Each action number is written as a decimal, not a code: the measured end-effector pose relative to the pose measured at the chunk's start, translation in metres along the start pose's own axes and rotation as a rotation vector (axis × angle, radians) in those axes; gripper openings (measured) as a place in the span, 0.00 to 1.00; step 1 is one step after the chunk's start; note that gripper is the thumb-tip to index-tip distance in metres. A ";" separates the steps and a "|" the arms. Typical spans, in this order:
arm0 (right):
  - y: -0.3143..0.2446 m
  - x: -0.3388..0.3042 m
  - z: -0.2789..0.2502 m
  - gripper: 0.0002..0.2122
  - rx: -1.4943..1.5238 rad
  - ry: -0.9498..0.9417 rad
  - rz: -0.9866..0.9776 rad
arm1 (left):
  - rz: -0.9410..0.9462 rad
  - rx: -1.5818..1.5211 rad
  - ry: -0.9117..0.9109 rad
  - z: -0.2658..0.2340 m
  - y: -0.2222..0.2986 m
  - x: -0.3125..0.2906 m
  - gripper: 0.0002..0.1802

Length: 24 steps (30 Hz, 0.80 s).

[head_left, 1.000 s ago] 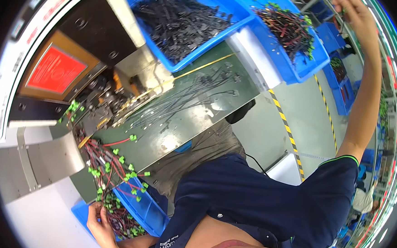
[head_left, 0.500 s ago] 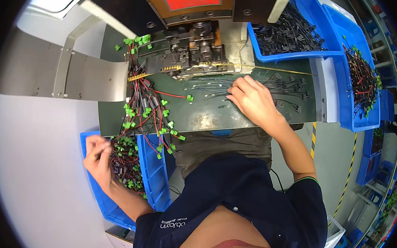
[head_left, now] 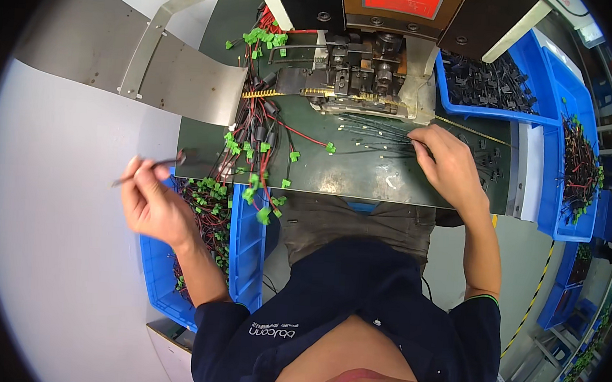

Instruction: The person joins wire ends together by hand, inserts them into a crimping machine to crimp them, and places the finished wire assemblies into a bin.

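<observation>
My left hand (head_left: 152, 201) is raised at the left, just off the bench corner and above the blue bin. Thumb and fingers pinch a dark wire lead (head_left: 170, 162), smeared by motion, its ends sticking out on both sides. My right hand (head_left: 451, 163) rests on the green bench (head_left: 363, 179), fingers curled on a fanned row of black wires (head_left: 376, 134) with pale tips to the left. Black connectors (head_left: 491, 164) sit at their right ends. A bundle of red and black wires with green connectors (head_left: 260, 146) hangs over the bench's front edge.
A metal press (head_left: 366, 72) with a gold terminal strip (head_left: 263, 94) stands behind the wires. The curved metal chute (head_left: 194, 79) is left. Blue bins of leads stand at lower left (head_left: 246, 250) and right (head_left: 496, 113), with another bin (head_left: 546, 213) farther right.
The whole view has shifted, so the bench appears farther right and higher. My left hand has moved away from the bench edge with the dark lead. My right hand stays at the black wires.
</observation>
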State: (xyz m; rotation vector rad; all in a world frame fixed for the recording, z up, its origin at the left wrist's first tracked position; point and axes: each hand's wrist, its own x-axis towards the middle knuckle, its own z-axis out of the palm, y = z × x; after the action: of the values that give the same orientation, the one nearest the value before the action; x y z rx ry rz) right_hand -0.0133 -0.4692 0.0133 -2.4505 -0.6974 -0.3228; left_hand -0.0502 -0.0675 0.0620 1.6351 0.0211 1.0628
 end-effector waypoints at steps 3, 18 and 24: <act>-0.005 -0.001 -0.014 0.07 0.051 0.025 0.026 | 0.121 -0.015 0.093 -0.005 0.013 0.006 0.09; -0.035 -0.030 -0.013 0.02 0.567 0.029 0.376 | 0.211 -0.107 -0.177 -0.020 0.105 0.002 0.08; -0.051 -0.046 0.028 0.01 0.915 0.085 0.337 | -0.555 -0.271 -0.555 0.043 0.067 -0.064 0.09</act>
State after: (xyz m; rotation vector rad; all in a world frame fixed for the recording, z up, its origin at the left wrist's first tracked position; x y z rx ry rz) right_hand -0.0770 -0.4360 -0.0027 -1.6173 -0.2761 0.0374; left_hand -0.0935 -0.1588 0.0766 1.4989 -0.0334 0.1664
